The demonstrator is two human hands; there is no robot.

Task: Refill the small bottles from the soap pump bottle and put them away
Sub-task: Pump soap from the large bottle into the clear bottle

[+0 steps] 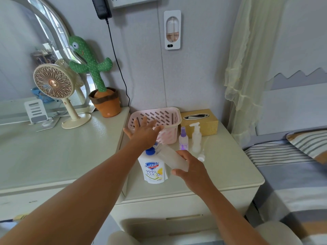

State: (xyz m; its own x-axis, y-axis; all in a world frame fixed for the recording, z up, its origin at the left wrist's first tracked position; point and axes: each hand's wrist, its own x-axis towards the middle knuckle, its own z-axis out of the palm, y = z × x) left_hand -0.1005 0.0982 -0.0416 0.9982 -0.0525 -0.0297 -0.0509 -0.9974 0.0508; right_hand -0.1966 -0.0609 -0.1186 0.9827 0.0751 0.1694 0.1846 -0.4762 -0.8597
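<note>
soap pump bottle with blue "Safeguard" logo on its white label, "99.9%" printed below at six o'clock, smaller characters beneath unreadable

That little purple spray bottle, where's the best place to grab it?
Probably around its round body, just below the cap, coming in from the front. The purple spray bottle stands upright, with the pink basket close on its left and the white pump bottle close on its right, so both sides look tight. The narrow cap gives your fingers less to hold.

Glossy plastic soap bottle — frosted tube
</note>
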